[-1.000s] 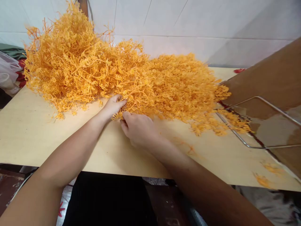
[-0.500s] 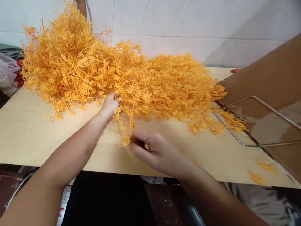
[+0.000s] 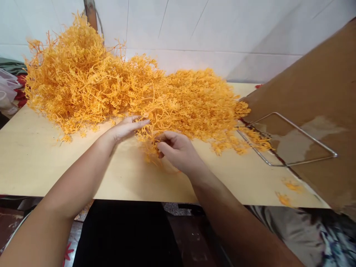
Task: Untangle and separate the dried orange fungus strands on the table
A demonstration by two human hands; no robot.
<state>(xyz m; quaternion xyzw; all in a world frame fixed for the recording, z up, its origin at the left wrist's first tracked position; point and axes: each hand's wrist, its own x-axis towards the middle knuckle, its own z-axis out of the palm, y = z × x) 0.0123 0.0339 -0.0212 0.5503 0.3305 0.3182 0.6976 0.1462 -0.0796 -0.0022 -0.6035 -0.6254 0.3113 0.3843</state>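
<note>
A big heap of orange artificial foliage (image 3: 83,81), made of thin branching sprigs, spreads along the back of the table. My left hand (image 3: 126,128) reaches to its front edge, fingers stretched out against the strands; some fingertips are hidden among them. Just to the right, my right hand (image 3: 178,150) is closed in a pinch on a sprig (image 3: 151,142) that hangs from the front of the heap. The sprig's lower end is smeared by motion.
A brown cardboard box (image 3: 314,89) with a bent metal wire frame (image 3: 306,131) stands at the right. Loose orange bits (image 3: 285,199) lie near the front right edge of the pale table (image 3: 69,170). A white tiled wall (image 3: 222,29) is behind.
My right hand has moved up and away from me, closer to the heap, with the sprig. My left hand's fingers have straightened out. The view has shifted slightly right.
</note>
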